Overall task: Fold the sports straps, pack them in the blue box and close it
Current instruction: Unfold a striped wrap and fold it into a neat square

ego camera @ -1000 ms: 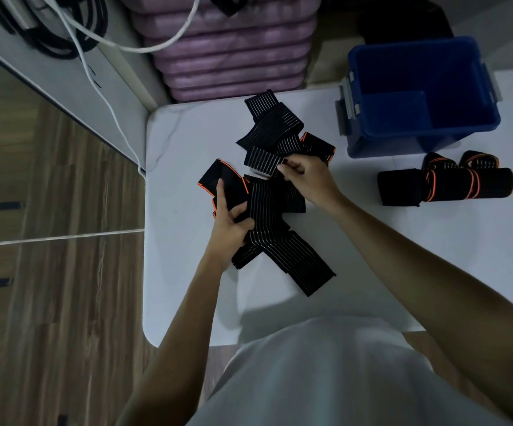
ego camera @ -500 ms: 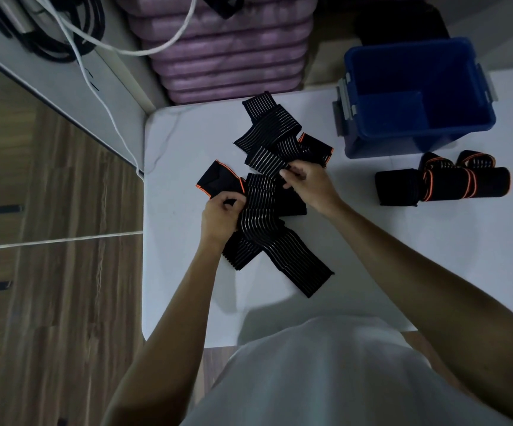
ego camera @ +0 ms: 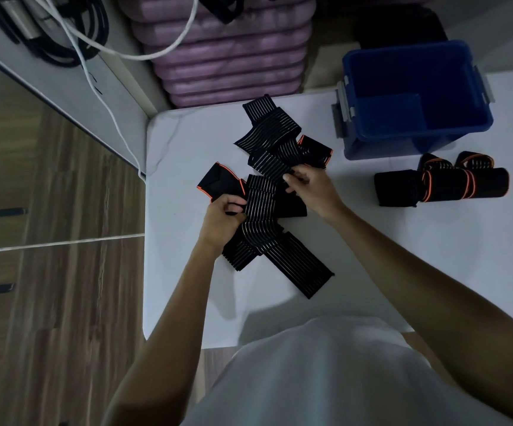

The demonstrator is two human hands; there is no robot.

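now left hand (ego camera: pixel 222 221), flat a second ago, grips black ribbed elastic strap (ego camera: pixel 261 204) mid-tabletop; right hand (ego camera: pixel 312 189) still pinches its upper fold.

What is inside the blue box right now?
The blue box shows only its bare blue floor; no straps are packed. The near wall hides the front strip of the floor.

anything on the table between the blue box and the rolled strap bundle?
Nothing: in the head view only bare white table separates the blue box from the rolled strap bundle in front of it.
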